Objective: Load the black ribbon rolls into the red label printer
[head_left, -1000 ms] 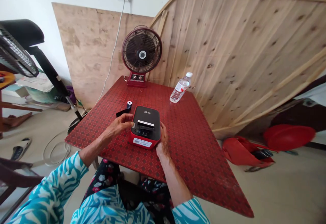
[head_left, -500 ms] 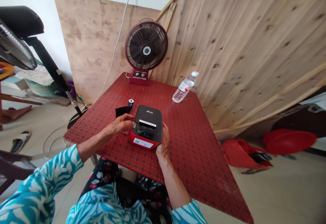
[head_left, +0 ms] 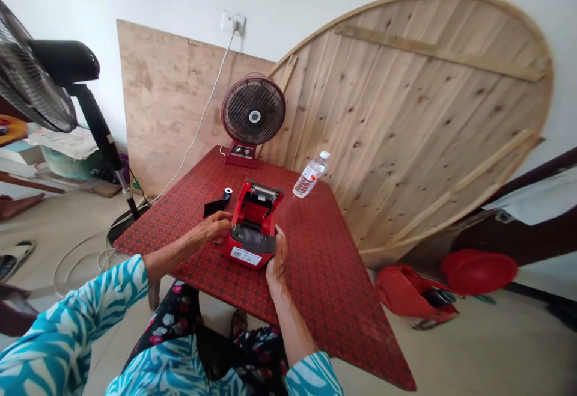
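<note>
A red and black label printer (head_left: pixel 246 247) stands on the red patterned table (head_left: pixel 333 300) in front of me, its lid (head_left: pixel 262 194) raised and the red inside showing. My left hand (head_left: pixel 211 229) rests its fingertips against the printer's left side, near the lid's edge. Along the right side, my right hand (head_left: pixel 277 259) wraps round the casing, with some of its fingers hidden behind it. A white barcode sticker is on the printer's front. Just beyond my left hand lies a small roll (head_left: pixel 227 193) with a black strip (head_left: pixel 215 205) trailing from it.
A clear water bottle (head_left: pixel 311 175) stands at the table's back right. A dark red fan (head_left: pixel 253 113) is at the back, against a wooden board. To the left is a black standing fan (head_left: pixel 63 77). Red bags and a red stool (head_left: pixel 478 271) are on the right.
The printer's lid has swung up from closed to open, showing the inside. Both hands stay at its sides. My view has tilted upward, showing more of the wall.
</note>
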A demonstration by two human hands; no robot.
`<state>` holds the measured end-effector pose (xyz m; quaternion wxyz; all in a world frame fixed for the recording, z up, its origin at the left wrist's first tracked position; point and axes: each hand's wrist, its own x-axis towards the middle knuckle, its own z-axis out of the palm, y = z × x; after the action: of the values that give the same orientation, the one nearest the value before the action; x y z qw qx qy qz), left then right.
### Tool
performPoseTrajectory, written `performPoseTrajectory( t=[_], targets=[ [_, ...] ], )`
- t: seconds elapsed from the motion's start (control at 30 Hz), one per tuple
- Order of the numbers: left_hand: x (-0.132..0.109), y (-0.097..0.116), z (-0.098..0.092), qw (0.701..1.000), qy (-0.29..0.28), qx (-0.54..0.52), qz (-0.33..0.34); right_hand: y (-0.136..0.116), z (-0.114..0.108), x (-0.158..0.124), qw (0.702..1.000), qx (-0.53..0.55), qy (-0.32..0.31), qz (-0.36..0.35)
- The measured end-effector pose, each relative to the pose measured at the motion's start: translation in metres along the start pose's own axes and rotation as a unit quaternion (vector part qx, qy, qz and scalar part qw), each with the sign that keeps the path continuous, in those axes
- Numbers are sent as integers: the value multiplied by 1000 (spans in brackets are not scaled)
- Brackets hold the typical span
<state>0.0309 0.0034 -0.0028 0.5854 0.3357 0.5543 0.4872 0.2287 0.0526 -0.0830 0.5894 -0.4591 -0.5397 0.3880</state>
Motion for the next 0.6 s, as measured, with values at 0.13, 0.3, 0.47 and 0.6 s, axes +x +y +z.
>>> performPoseTrajectory(
  t=[0.13,0.3,0.47,0.6],
  targets=[
    [1,1,-1,1000,3,-21,-17,-3,1,1,1000,7,-14,3],
    [-2,0,-1,999,-12,-40,2,-2,4,2,1000,18,-7,0],
    [-4,-1,-2,999,-12,-44,11,-2,6,4,1000,-2,-8,-17],
    [-4,-1,-6,1000,-5,-24,9,-3,9,4,1000,13,-12,-12]
  ],
)
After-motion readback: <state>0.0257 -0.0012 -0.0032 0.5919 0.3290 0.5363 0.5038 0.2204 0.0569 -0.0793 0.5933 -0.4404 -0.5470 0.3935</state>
